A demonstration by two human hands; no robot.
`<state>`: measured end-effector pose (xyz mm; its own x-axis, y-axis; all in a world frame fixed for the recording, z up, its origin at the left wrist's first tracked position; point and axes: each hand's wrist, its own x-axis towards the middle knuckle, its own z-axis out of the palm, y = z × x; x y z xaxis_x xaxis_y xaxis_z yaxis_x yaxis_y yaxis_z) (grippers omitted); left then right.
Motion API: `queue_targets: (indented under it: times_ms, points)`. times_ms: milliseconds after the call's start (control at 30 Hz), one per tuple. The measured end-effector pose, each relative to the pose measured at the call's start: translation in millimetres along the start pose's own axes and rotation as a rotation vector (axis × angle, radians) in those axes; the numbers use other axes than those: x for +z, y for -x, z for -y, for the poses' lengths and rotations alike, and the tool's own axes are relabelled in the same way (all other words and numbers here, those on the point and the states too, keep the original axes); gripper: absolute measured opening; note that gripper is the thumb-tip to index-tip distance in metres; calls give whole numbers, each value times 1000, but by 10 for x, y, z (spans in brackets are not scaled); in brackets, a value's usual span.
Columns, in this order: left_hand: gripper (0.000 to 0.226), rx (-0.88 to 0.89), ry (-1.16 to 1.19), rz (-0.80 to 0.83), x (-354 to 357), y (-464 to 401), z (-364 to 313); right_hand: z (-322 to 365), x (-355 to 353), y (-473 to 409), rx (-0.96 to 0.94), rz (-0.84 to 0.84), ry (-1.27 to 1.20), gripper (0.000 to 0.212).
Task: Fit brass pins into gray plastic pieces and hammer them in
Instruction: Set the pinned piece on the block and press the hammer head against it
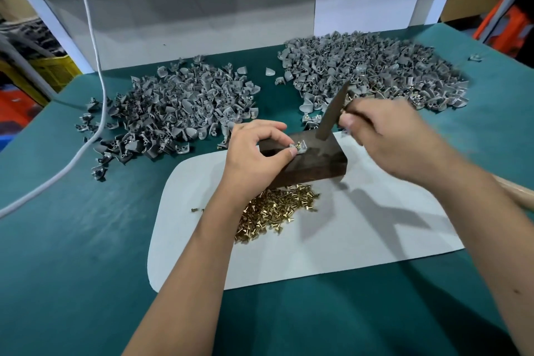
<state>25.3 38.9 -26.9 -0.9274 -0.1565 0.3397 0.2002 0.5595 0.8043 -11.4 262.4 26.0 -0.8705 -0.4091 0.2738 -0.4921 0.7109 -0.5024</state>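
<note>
A white cable [93, 46] hangs down at the far left and trails across the green table cover [72, 240]. Beside it lies a heap of gray plastic pieces [170, 113], spread over the cover well short of the white back panel [185, 17]. Toward the middle, a white mat [361, 240] carries a scatter of brass pins [274, 212] at its near side and a dark wooden block [312, 162] just behind them. The left hand [254, 156] reaches over the pins and pinches one gray piece [297, 148] between thumb and forefinger, holding it down on top of the block; a brass pin head shows in that piece. Just right of it, the right hand [393, 139] curls its fingers round the handle of a small hammer [332, 113], whose dark metal head slants above the block, apart from the piece. Behind the right hand sits a second, larger heap [375, 72] of gray pieces, some showing brass. No readable writing or label shows anywhere.
</note>
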Motion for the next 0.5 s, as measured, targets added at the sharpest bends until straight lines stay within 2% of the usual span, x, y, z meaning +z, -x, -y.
queue_targets:
  times_ms: [100, 233, 300, 400, 433, 500]
  points:
    - [12, -32, 40, 27, -4, -14, 15, 63, 67, -23, -40, 5, 80, 21]
    - [6, -61, 65, 56, -16, -29, 18, 181, -4, -75, -186, -238, 10, 29]
    - [6, -63, 94, 50, -15, -24, 8, 219, 63, -41, -198, -195, 68, 26]
    - [6, -77, 105, 37, -4, -14, -15, 166, 158, 21, -81, 19, 236, 18]
    - [7, -80, 98, 32, -2, -16, -18, 153, 125, 9, -70, 14, 265, 19]
    - [7, -99, 103, 35, -3, -17, -17, 147, 31, -29, -100, -103, 226, 24]
